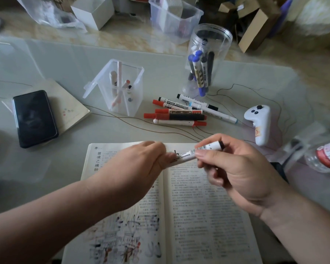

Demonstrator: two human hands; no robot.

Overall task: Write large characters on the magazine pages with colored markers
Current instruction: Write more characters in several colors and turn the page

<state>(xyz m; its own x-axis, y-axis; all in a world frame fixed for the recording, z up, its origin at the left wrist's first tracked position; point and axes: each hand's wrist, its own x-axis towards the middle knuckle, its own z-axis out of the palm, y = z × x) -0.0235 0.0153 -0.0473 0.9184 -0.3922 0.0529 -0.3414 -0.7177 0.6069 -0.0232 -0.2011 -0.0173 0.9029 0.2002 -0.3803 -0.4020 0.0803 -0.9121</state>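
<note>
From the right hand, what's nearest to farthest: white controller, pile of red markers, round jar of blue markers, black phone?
1. White plastic controller, just behind the right hand.
2. Pile of red-capped markers, middle of table.
3. Clear round jar of blue markers, farther back.
4. Black phone, far left.

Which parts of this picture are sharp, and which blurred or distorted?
Head view: the loose red and black whiteboard markers and black phone are sharp; the left hand gripping the white marker is blurred; the clear plastic bottle at the right edge is smeared; the table's far edge bows.
</note>
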